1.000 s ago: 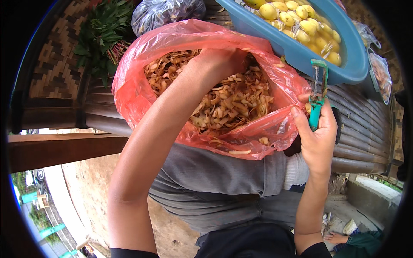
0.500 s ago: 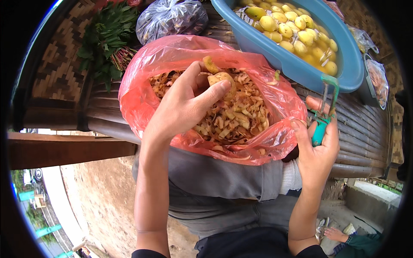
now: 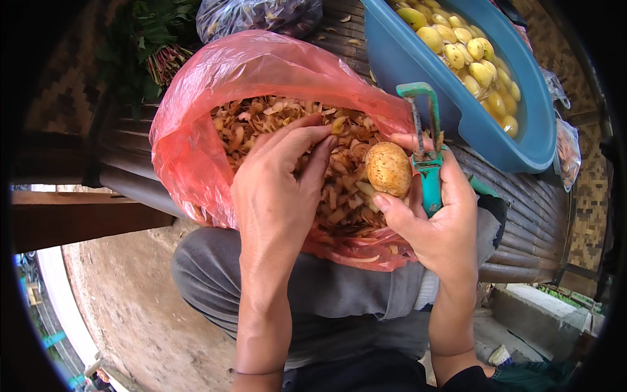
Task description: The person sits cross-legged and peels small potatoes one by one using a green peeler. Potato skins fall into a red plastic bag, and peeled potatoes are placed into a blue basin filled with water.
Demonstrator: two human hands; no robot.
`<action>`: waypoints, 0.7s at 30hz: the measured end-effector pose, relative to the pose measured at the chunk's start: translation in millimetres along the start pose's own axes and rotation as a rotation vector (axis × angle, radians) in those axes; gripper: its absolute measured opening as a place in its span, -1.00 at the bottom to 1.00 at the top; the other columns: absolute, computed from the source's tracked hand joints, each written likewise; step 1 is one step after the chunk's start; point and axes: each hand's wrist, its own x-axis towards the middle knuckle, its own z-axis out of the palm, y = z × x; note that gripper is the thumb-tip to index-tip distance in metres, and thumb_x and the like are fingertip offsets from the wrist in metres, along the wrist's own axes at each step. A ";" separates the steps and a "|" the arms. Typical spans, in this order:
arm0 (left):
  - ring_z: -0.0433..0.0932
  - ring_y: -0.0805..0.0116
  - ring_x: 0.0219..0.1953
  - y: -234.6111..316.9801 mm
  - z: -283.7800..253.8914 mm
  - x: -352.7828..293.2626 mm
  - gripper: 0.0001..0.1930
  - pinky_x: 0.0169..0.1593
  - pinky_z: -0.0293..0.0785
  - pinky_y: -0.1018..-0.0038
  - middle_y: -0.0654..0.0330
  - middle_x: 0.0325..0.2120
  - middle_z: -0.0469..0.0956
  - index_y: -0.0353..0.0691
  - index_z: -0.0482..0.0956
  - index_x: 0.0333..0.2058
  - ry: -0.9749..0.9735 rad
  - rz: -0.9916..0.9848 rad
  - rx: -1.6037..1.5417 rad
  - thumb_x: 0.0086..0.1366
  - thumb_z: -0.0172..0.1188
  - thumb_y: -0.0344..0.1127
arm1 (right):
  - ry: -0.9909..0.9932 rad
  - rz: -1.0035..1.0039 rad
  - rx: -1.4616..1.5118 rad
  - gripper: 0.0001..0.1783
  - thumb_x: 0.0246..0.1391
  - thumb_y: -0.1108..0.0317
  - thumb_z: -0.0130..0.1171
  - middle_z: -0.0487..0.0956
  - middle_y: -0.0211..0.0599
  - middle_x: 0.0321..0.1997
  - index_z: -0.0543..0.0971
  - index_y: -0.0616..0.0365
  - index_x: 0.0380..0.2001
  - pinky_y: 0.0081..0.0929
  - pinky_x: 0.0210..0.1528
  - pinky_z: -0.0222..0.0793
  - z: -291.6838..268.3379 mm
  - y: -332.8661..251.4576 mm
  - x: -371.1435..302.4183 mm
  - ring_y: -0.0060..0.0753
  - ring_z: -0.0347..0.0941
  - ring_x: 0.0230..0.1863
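An outdoor village porch used for food preparation: a slatted bamboo platform (image 3: 535, 228) at three o'clock, woven bamboo walling (image 3: 591, 196), a dirt yard (image 3: 124, 294) at seven o'clock, leafy greens (image 3: 153, 39) at eleven.

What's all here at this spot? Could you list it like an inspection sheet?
Surface: ribbed dark bench.
Job's things: unpeeled potato, green-handled peeler, red bag full of peelings.
Clutter: blue basin of peeled yellow potatoes, leafy greens, clear knotted bag.
Hands: left hand over the peelings; right hand holds peeler and potato.
Cables: nothing seen.
Surroundings: woven wall, dirt ground.
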 end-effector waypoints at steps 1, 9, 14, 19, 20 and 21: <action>0.64 0.27 -0.11 -1.7 -2.9 0.7 -0.80 -0.01 0.50 0.46 0.04 -0.11 0.65 -0.32 0.67 -0.16 0.005 -0.053 0.042 0.23 0.31 -0.44 | 0.035 0.000 0.087 -0.38 -0.10 0.51 0.46 0.55 -0.42 -0.06 0.46 0.24 0.07 -0.73 -0.39 0.29 0.8 1.7 -1.2 -0.80 0.36 -0.32; 0.51 0.33 -0.05 13.4 -6.1 -14.5 -0.62 0.03 0.42 0.43 0.07 -0.12 0.55 -0.31 0.46 0.07 -0.264 -0.282 -0.969 0.53 -0.07 -0.13 | 0.099 -0.111 0.158 -0.32 -0.14 0.59 0.46 0.48 -0.38 0.00 0.43 0.26 0.10 -0.70 -0.27 0.34 20.7 3.1 -5.6 -0.69 0.41 -0.26; 0.50 0.45 -0.16 18.1 25.1 -33.6 -0.55 -0.05 0.44 0.53 0.14 -0.19 0.50 -0.28 0.29 0.05 -0.037 -0.244 -0.899 0.58 -0.38 -0.01 | -0.017 -0.026 -0.121 -0.48 -0.02 0.52 0.41 0.44 -0.34 -0.05 0.49 0.29 0.05 -0.64 -0.25 0.36 25.7 -2.9 -16.2 -0.57 0.42 -0.24; 0.46 0.48 -0.24 16.8 24.4 -41.6 -0.52 -0.14 0.44 0.54 0.17 -0.26 0.45 -0.22 0.30 -0.01 0.020 -0.423 -0.996 0.57 -0.45 0.05 | -0.210 0.128 -0.320 -0.66 0.28 0.33 0.14 0.55 -0.06 -0.40 0.48 0.37 0.01 -0.36 -0.33 0.43 4.4 -7.4 -34.3 -0.13 0.54 -0.43; 0.43 0.44 -0.28 14.8 27.4 -38.8 -0.57 -0.16 0.42 0.52 0.15 -0.29 0.41 -0.26 0.30 -0.02 0.088 -0.361 -0.931 0.58 -0.42 -0.03 | -0.230 0.099 -0.359 -0.66 0.28 0.34 0.14 0.56 -0.03 -0.41 0.47 0.37 0.00 -0.33 -0.33 0.44 3.7 -6.5 -36.9 -0.07 0.56 -0.42; 0.39 0.41 -0.33 13.7 30.6 -38.1 -0.62 -0.18 0.40 0.49 0.12 -0.31 0.37 -0.29 0.31 -0.04 0.131 -0.330 -0.864 0.60 -0.40 -0.11 | -0.249 0.072 -0.402 -0.66 0.28 0.34 0.15 0.57 -0.01 -0.41 0.47 0.37 0.00 -0.29 -0.34 0.44 4.3 -6.2 -38.5 -0.02 0.57 -0.41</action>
